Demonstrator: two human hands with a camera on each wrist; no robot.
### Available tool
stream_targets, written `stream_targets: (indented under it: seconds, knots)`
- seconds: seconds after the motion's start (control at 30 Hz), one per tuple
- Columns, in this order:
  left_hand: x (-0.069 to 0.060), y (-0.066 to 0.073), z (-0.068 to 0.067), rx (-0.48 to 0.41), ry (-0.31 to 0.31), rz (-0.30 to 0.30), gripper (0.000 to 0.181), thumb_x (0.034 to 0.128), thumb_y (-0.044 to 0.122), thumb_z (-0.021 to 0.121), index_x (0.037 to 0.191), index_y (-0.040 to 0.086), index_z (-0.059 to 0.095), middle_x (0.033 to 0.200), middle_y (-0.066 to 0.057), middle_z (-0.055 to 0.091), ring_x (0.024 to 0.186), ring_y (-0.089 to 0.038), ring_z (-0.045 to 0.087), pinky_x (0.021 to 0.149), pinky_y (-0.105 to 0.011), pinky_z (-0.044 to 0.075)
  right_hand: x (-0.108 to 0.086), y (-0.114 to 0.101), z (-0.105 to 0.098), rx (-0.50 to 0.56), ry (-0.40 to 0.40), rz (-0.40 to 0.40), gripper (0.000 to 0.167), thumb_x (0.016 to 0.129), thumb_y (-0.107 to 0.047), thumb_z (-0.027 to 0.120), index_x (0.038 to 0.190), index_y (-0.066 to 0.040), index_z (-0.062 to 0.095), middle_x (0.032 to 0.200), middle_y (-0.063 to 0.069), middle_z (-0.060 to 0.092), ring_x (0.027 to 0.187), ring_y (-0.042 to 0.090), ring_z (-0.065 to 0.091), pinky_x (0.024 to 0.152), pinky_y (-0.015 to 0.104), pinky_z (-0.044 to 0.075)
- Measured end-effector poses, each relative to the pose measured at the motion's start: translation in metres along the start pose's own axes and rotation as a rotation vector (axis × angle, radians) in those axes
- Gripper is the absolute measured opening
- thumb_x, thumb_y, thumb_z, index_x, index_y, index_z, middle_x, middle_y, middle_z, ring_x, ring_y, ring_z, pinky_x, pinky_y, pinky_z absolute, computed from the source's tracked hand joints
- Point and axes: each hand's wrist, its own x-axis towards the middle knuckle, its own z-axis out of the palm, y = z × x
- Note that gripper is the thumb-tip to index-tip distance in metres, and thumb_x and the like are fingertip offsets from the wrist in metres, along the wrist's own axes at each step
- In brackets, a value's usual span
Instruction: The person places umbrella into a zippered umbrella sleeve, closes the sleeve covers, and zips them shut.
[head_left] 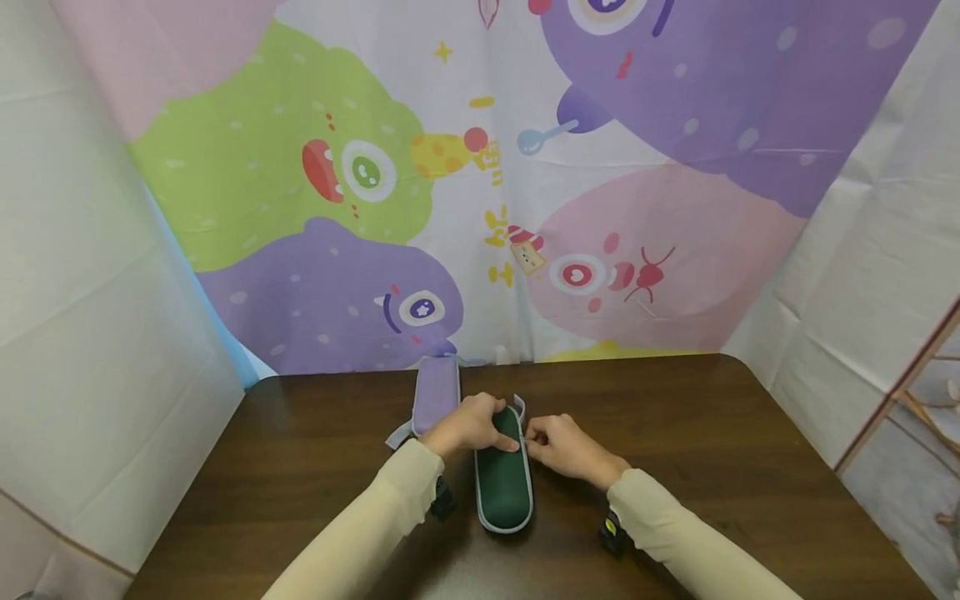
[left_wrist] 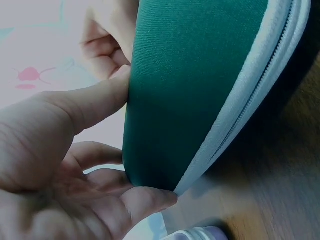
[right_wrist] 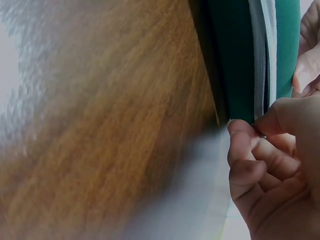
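Note:
A dark green zip case (head_left: 504, 492) with rounded ends and pale grey trim lies lengthwise on the table. My left hand (head_left: 472, 423) grips its far part, the thumb on top and the fingers around the side. Along the right side, my right hand (head_left: 564, 446) pinches at the zipper (right_wrist: 265, 55) with thumb and forefinger. A small bit of the zipper pull (right_wrist: 262, 135) shows under the thumb; most of it is hidden. In the right wrist view, a narrow dark gap runs between the zipper's pale edges. A grey strap loop (head_left: 520, 406) sticks up at the far end.
A lilac zip case (head_left: 437, 392) with a grey strap (head_left: 399, 435) lies left of the green one, near the back edge. The brown wooden table (head_left: 675, 433) ends at a cartoon-printed curtain (head_left: 487, 183). White cloth (head_left: 82, 250) hangs at the left.

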Motion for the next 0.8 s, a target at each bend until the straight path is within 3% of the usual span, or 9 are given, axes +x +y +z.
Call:
stream_targets:
  seconds: [0.3,0.47,0.8]
  knots:
    - [-0.0027,-0.0024,0.0006,-0.034,-0.006,-0.017,0.082,0.0808,0.03,0.09,0.144,-0.007,0.054,0.149,-0.022,0.055,0.138,-0.034,0.053,0.111,-0.044,0.048,0.0011,-0.0009,-0.0002,-0.025,-0.031,-0.027,0.013,0.091,-0.003,0.065,0.082,-0.013,0.067,0.07,-0.007,0.06,0.058,0.001,0.049,0.055,0.02,0.044]
    - [-0.0021,-0.0002,0.0015,-0.008,-0.012,-0.01,0.081,0.0817,0.031,0.089,0.144,-0.007,0.054,0.148,-0.023,0.056,0.137,-0.035,0.054,0.111,-0.044,0.048,-0.0004,0.0,-0.0018,-0.021,-0.037,-0.023,0.016,0.09,-0.003,0.066,0.079,-0.015,0.064,0.068,-0.008,0.057,0.057,0.0,0.047,0.054,0.019,0.043]
    - [-0.0043,-0.0026,0.0,-0.01,-0.01,-0.026,0.083,0.0823,0.031,0.089,0.145,-0.008,0.052,0.15,-0.023,0.054,0.138,-0.034,0.053,0.111,-0.043,0.048,-0.004,-0.0015,-0.0031,0.007,-0.083,-0.061,0.015,0.091,-0.001,0.064,0.081,-0.013,0.065,0.07,-0.007,0.058,0.059,0.0,0.048,0.056,0.019,0.044]
